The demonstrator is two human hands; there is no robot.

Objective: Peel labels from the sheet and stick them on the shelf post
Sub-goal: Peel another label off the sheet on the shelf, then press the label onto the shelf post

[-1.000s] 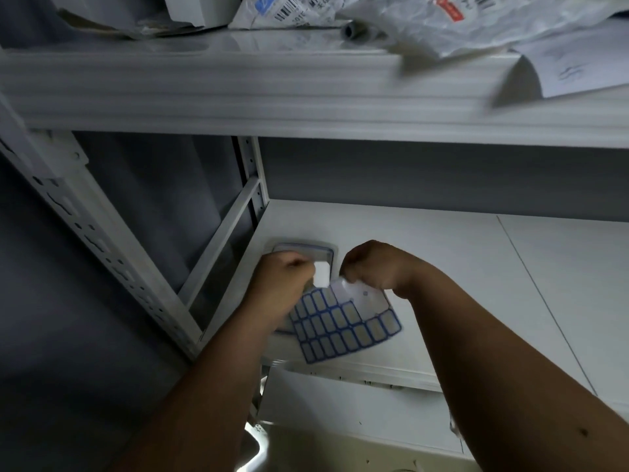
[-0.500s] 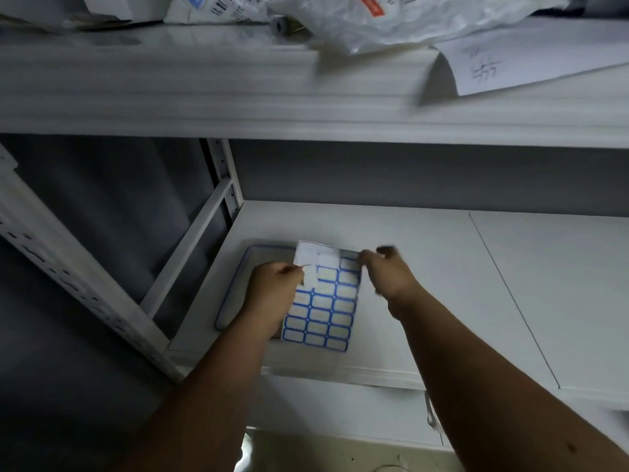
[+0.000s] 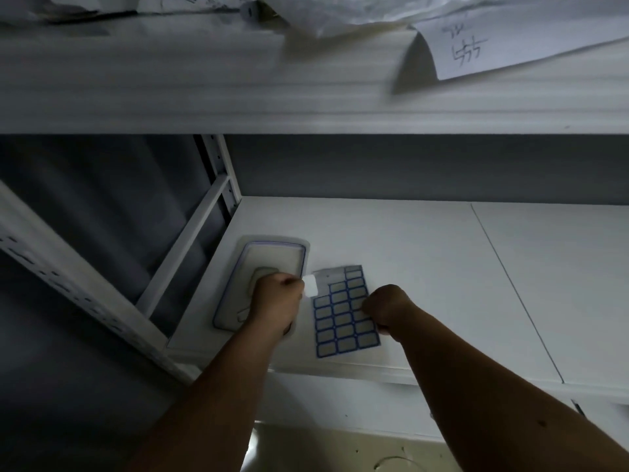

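Note:
The label sheet (image 3: 342, 318), a grid of blue-bordered labels with its top-left rows peeled off, lies flat on the white lower shelf (image 3: 408, 253). My right hand (image 3: 384, 308) sits curled on the sheet's right edge and pinches it there. My left hand (image 3: 275, 301) is just left of the sheet and pinches one peeled white label (image 3: 310, 286) between its fingertips. The perforated white front shelf post (image 3: 68, 284) runs diagonally at the left. The back post (image 3: 218, 165) stands behind the shelf corner.
A shallow blue-rimmed plastic lid (image 3: 272, 253) lies under my left hand near the shelf's left edge. Above, the upper shelf (image 3: 306, 97) carries plastic bags and a written paper (image 3: 493, 46). A diagonal brace (image 3: 183, 250) joins the posts.
The sheet has gone from being held up between both hands to lying flat on the shelf, further right. My left hand has come away leftwards with one peeled label.

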